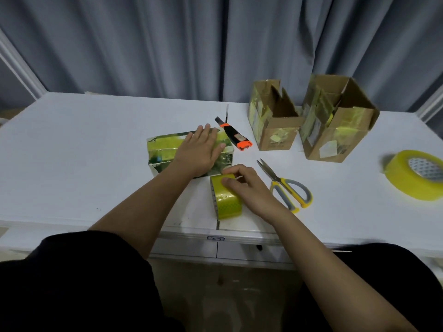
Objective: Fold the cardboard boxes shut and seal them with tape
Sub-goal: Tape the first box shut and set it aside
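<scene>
Right hand (249, 188): fingers curled round a yellow tape roll (226, 196) standing on edge, thumb and fingertips pinching at its top, probably picking for the loose end.
Left hand (200, 149): flat, fingers straight, pressing down on the green box (167, 154); looks meant to keep the flaps shut until tape goes on.
Green box: lying closed in the middle of the white table (72, 144), shiny with yellowish tape already across it, touching or just beside the roll at its near right corner.
Utility knife (233, 135): orange and black, just right of the box's far corner, within easy reach for cutting.
Scissors (285, 185): yellow and grey handles, just right of the roll, blades pointing far.
Smaller brown box (273, 121): far right, upright, flaps standing open; inside dark, contents not visible.
Larger brown box (335, 125): beside it to the right, close or touching, flaps open too, old tape and labels on the sides; nothing visible inside.
Big tape roll (417, 176): at the right edge, well apart from the hands, lying flat.
Task so far: one box being sealed, two not yet folded.
</scene>
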`<state>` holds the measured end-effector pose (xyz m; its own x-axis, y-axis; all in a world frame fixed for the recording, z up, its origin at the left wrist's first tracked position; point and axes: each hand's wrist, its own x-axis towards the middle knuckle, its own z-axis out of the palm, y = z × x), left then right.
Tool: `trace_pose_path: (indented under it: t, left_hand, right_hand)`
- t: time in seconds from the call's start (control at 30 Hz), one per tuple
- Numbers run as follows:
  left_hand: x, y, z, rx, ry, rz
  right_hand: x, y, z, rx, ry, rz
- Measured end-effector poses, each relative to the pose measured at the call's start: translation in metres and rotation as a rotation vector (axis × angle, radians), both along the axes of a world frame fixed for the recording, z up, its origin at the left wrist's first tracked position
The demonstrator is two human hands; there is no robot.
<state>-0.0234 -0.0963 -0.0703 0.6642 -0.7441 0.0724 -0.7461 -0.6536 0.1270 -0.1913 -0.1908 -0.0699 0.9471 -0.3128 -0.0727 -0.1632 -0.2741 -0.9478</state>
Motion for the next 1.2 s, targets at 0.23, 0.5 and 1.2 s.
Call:
trace_pose_path:
  t: [0.23, 0.5, 1.2]
  left_hand:
    - [-0.006, 0.002, 0.011, 0.018, 0.058, -0.001]
    - [-0.067, 0.04, 0.015, -0.66, 0.144, 0.174]
    - [-0.098, 0.102, 0.013, -0.886, 0.731, 0.404]
  right_hand:
    - [-0.006, 0.0, 0.006, 0.023, 0.02, 0.033]
    - [0.001, -0.016, 0.018, -0.006, -0.015, 0.033]
    - [0.054, -0.033, 0.015, -1.218, -0.148, 0.145]
